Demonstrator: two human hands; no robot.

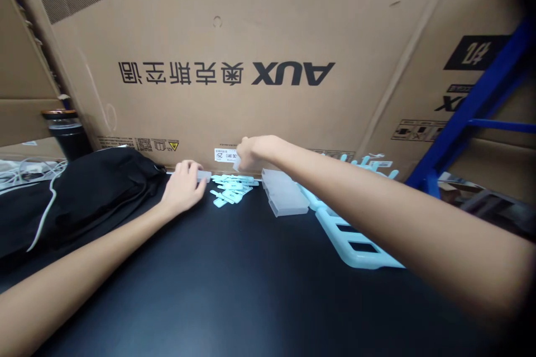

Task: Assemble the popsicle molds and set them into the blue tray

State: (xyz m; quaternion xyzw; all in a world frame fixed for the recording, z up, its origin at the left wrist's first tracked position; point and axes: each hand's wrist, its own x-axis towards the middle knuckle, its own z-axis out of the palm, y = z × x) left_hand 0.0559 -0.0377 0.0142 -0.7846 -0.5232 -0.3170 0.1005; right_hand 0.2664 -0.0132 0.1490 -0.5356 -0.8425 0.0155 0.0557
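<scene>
a heap of small pale blue plastic tabs (231, 187) lies on the black bench (234, 290) against the cardboard box (234, 67). the right hand (247, 153) pinches one tab above the heap; the left hand (183, 183) grips a small clear piece (204, 175). picking looks underway; joining them needs careful alignment.

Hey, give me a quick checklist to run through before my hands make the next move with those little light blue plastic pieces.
1. Left hand has a piece in its fingers: ok, it pinches a small pale piece at the table.
2. Right hand holds a piece: ok, a small piece shows below it, above the pile.
3. Pile of light blue pieces within reach: ok, between both hands.
4. Clear plastic box open: cannot tell.
5. Light blue rack clear of the right forearm: cannot tell, partly hidden.
6. Black table space in front free: ok.
</scene>
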